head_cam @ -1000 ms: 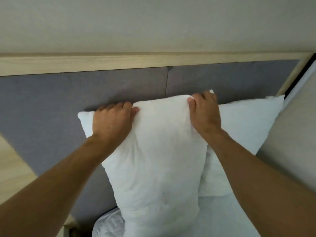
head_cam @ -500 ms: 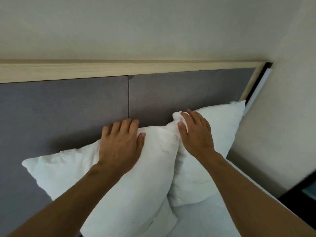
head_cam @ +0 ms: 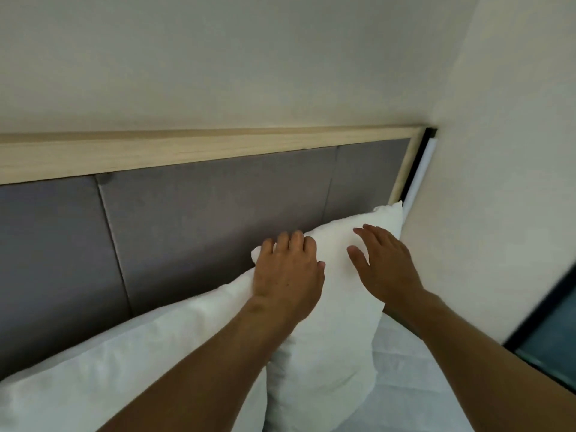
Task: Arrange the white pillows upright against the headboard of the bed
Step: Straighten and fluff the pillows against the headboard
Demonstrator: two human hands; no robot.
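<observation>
Two white pillows lean upright against the grey padded headboard (head_cam: 202,213). The left pillow (head_cam: 124,363) fills the lower left. The right pillow (head_cam: 336,322) stands by the side wall, its top corner near the headboard's wooden frame. My left hand (head_cam: 286,275) lies flat over the seam where the two pillows meet, fingers curled on the right pillow's top edge. My right hand (head_cam: 383,266) rests flat on the right pillow's face with fingers spread, holding nothing.
A pale wooden rail (head_cam: 187,151) caps the headboard. A cream side wall (head_cam: 498,213) closes in on the right, with a dark-framed panel (head_cam: 554,338) lower down. White bedsheet (head_cam: 405,385) lies below the pillows.
Both hands let go of the left pillow's top and shifted right onto the right pillow. The left pillow has settled lower against the headboard. My view swung right.
</observation>
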